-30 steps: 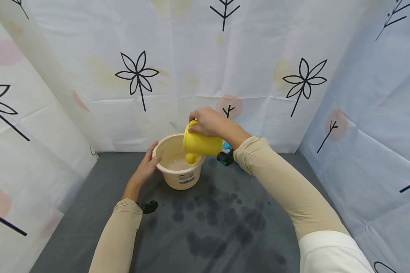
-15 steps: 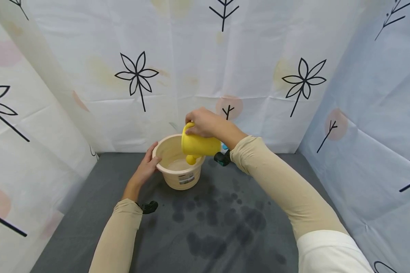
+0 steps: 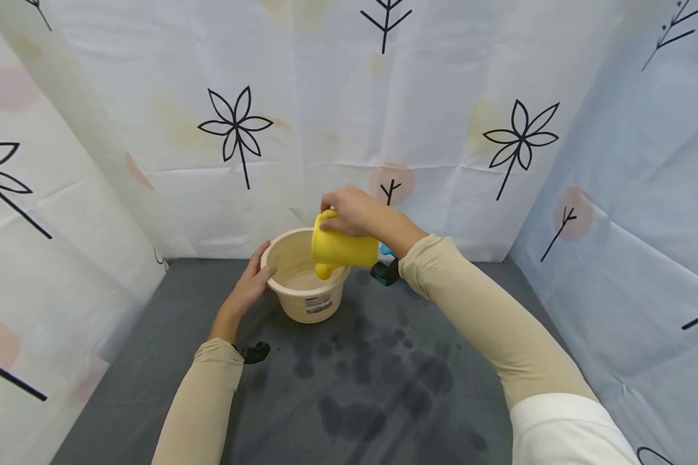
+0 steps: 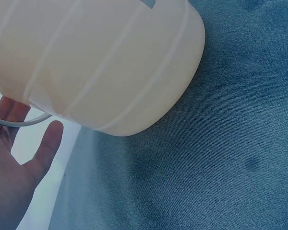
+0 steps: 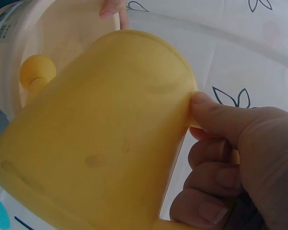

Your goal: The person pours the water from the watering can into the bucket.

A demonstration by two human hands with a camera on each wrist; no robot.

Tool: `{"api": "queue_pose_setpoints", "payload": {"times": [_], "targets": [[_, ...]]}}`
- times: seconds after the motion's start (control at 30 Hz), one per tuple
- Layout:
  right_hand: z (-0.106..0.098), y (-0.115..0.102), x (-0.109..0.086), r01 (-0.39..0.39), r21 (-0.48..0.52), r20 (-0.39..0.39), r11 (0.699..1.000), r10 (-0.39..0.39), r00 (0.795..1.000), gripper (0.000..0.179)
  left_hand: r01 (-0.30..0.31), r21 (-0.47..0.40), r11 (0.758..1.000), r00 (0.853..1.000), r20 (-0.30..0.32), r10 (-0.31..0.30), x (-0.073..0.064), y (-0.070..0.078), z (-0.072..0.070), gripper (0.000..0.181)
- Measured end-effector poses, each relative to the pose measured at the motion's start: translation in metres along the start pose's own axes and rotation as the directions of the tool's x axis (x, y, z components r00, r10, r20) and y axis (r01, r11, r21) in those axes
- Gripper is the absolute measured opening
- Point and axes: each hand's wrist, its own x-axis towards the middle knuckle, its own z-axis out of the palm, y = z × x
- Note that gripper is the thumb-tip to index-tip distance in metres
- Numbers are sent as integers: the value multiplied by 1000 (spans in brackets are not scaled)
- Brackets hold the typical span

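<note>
A cream plastic basin (image 3: 289, 305) with a label stands on the dark cloth. My left hand (image 3: 249, 283) holds its left rim, thumb over the edge and fingers outside; part of that hand (image 4: 12, 177) also shows in the left wrist view. Over the basin's right side, a yellow watering can (image 3: 349, 250) lies tilted on its side, mouth to the left. Its round-tipped spout (image 5: 37, 72) points down into the basin. My right hand (image 3: 355, 212) grips the can's handle from above, with fingers curled round it in the right wrist view. I cannot make out any flowing water.
Dark wet patches (image 3: 360, 413) mark the grey cloth in front of the basin. A light-blue object (image 3: 386, 249), mostly hidden, sits behind my right wrist. White patterned fabric walls (image 3: 337, 97) enclose the back and both sides.
The watering can shifts slightly left with my right hand, then back right. It stays tilted over the basin. My left hand and the basin hold their place.
</note>
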Motion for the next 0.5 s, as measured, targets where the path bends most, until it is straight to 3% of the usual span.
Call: {"api": "queue_pose_setpoints", "payload": {"times": [0.27, 0.5], "targets": [[3, 14, -10, -10, 59, -43, 998, 12, 999, 38, 3, -6, 1000, 1000, -1, -3, 2, 1, 3, 70], [8, 30, -21, -4, 181, -107, 983, 23, 994, 36, 12, 13, 1000, 1000, -1, -12, 0, 2, 1, 71]]}}
